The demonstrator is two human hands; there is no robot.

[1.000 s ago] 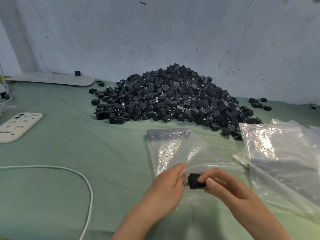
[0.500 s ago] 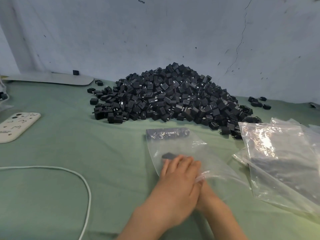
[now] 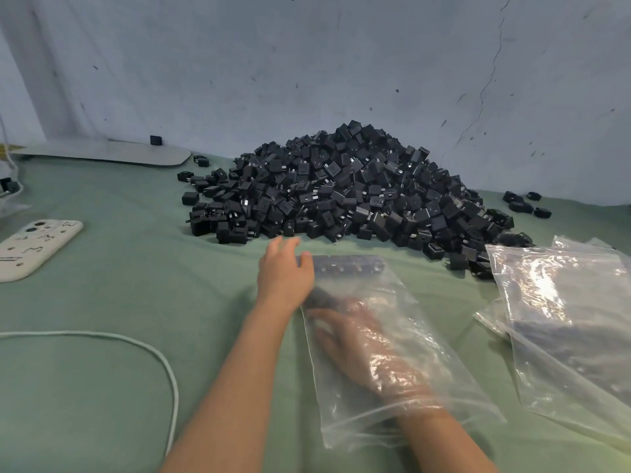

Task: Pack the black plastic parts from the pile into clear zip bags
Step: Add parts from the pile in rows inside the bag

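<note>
A big pile of black plastic parts [image 3: 345, 192] lies against the back wall on the green cloth. In front of it a clear zip bag [image 3: 409, 353] lies flat. My right hand [image 3: 362, 339] is inside the bag, blurred behind the plastic, fingers stretched toward a black part [image 3: 321, 299] lying in the bag at its fingertips. Whether they still touch it I cannot tell. My left hand [image 3: 285, 268] hovers over the bag's far left corner, near the pile's front edge, fingers apart and holding nothing.
A stack of clear bags [image 3: 563, 302] lies at the right. At the left are a phone in a white case [image 3: 34, 247] and a white cable [image 3: 136, 339]. A grey flat board [image 3: 119, 153] lies at the back left. A few stray parts [image 3: 522, 203] sit right of the pile.
My right hand has pushed the black part into the bag and is now inside it. My left hand has left the bag's mouth and moved forward toward the pile.
</note>
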